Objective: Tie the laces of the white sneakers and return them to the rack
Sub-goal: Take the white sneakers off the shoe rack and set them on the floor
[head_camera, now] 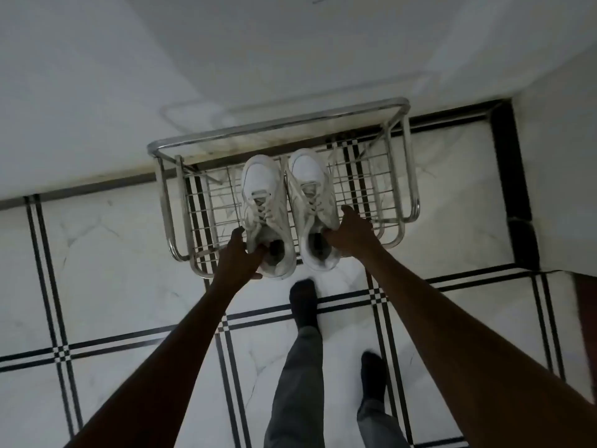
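The tiled floor [129,253] fills the lower frame, and the wire rack [381,189] stands against the wall at centre, its grid shelf open to the tiles beneath. On that shelf, at mid-frame, you have the two white sneakers side by side, toes to the wall: the left sneaker [263,215] and the right sneaker [311,208]. Your left hand [242,257] is clenched on the left sneaker's heel collar; your right hand [350,232] grasps the right sneaker's collar the same way. Both heels overhang the rack's front rail, so if you let go now, they could tip back onto the floor. The laces [263,212] look crossed, but the blur hides whether a bow is tied; loose ends could catch in the wire grid.
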`<state>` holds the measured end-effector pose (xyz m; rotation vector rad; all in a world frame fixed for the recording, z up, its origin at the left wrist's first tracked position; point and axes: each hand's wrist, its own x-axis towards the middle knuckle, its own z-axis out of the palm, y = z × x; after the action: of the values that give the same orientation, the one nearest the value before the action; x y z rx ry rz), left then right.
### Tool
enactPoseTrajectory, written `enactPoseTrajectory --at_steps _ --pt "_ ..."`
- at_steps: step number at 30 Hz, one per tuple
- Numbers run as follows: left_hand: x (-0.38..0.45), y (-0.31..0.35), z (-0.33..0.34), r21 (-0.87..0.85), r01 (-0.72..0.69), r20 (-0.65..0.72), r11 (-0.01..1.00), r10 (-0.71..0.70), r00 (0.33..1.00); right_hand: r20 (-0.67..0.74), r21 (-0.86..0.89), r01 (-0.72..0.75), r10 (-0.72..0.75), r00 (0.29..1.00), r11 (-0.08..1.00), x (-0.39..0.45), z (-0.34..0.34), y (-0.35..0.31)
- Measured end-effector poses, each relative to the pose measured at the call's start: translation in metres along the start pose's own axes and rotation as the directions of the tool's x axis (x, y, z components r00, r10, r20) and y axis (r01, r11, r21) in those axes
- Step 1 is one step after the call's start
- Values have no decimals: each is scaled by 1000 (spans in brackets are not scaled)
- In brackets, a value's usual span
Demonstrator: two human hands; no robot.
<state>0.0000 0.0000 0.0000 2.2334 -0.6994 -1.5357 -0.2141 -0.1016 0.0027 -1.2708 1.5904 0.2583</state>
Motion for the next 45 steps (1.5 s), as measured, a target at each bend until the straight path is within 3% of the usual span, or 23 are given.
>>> enactPoseTrajectory --at_steps 8,18,23,29,38,45 --pt "-6 -22 20 -13 -94 -88 995 93 992 10 52 160 -161 987 986 -1 15 24" --pt "-112 -77 64 30 -230 -343 973 226 912 -74 204 325 -316 946 924 -92 33 77" --pt "-167 -128 99 -46 -214 -356 976 184 916 -36 277 274 -276 961 921 -137 63 135" --pt "-197 -194 138 -42 -113 -385 993 88 919 -38 173 275 -273 961 946 -158 111 199" --pt "-127 -325 204 -53 -3 -290 999 -12 957 60 54 108 -112 992 993 -76 217 291" --pt "-24 -419 254 -34 49 -260 998 -56 964 -43 -1 39 -39 998 999 24 292 348"
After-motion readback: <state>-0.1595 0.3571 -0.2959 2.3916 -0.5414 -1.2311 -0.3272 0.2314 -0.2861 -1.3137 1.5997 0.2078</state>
